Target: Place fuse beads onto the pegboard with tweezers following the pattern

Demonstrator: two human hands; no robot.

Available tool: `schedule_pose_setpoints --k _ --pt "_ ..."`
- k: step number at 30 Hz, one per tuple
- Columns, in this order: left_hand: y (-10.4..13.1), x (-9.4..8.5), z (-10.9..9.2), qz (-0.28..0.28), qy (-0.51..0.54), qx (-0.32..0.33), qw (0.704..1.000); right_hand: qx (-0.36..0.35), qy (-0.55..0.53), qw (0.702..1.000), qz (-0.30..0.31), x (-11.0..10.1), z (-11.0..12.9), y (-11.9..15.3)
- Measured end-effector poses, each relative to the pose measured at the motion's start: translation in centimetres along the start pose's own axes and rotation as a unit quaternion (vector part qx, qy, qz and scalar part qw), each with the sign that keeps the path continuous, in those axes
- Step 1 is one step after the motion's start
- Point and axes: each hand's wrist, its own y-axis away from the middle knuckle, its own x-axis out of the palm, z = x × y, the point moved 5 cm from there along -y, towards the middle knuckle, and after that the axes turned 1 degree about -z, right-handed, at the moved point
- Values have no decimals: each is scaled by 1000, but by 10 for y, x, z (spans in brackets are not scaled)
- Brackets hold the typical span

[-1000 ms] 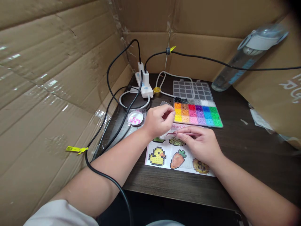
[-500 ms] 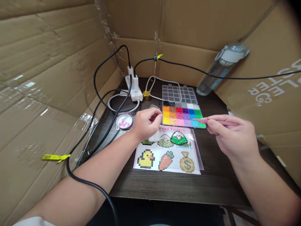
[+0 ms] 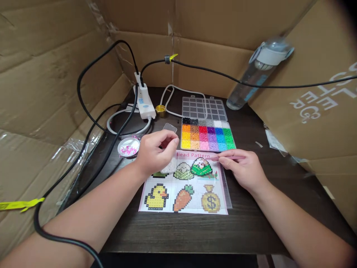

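A dark wood-grain table sits walled in by creased brown cardboard. On it lies a glossy printed bead pattern sheet. Just behind the sheet stands a clear plastic compartment box of coloured beads. Over the sheet's upper edge, the right hand pinches thin pink tweezers; the left hand is curled, touching a clear pegboard.
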Motion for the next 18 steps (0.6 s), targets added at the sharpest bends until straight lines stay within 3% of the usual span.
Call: schedule_pose_setpoints --k 18 --pt "1 1 0 1 3 -2 1000 -21 38 999 -18 4 5 3"
